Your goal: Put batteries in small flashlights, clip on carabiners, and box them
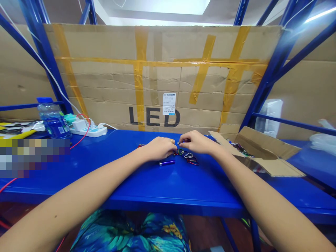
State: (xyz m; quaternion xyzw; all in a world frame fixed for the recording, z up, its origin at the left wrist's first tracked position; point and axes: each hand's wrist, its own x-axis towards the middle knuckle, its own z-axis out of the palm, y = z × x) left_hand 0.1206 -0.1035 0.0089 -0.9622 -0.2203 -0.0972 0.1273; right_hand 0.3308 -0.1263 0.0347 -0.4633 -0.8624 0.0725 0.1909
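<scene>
Right hand (193, 141) pinches a small silvery piece (179, 142), best held clear of the carabiners (189, 156); what the left hand (162, 147) holds cannot be told.

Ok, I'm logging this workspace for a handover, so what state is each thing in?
Left hand: fingers curled down beside the carabiners, grip unclear.
Right hand: fingers pinched on a small silvery-tipped item.
Carabiners: lying bunched, gates too small to judge.
Purple tube: lying flat, unheld.
Cardboard box: open, flaps spread.
Plastic bottle: upright, blue cap on.
Power strip: plugged into.
</scene>
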